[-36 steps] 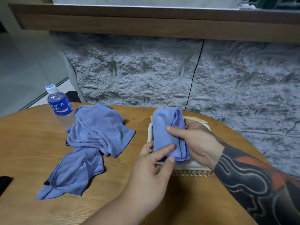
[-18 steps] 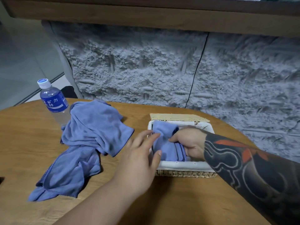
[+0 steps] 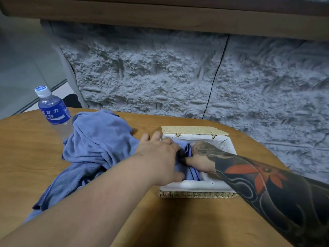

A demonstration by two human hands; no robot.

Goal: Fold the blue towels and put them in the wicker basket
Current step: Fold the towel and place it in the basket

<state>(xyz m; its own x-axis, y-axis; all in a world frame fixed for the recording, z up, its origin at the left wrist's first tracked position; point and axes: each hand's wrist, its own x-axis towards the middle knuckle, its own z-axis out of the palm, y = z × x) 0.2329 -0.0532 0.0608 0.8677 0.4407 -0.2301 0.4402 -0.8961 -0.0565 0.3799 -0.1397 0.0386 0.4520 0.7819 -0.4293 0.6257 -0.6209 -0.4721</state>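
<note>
Taking the wicker basket point(image 3: 195, 194) as the fixed mark on the round wooden worktop point(image 3: 21, 157): far to its left stands a water bottle point(image 3: 53, 111) with a blue label and white cap, upright. Between bottle and basket lies a heap of unfolded blue towels point(image 3: 92, 148), crumpled, its near end trailing toward the worktop's front edge; the heap touches the bottle's base. The left hand point(image 3: 158, 157) comes next — it lies palm down over the basket's left wall, fingers spread and flat, pressing the folded blue towel point(image 3: 188, 173) that sits inside the basket's white liner, in its left half. Just right of that towel, also inside the basket, is the right hand point(image 3: 201, 157), tattooed — its fingers curl against the towel's right edge, though whether they pinch the cloth cannot be told.
</note>
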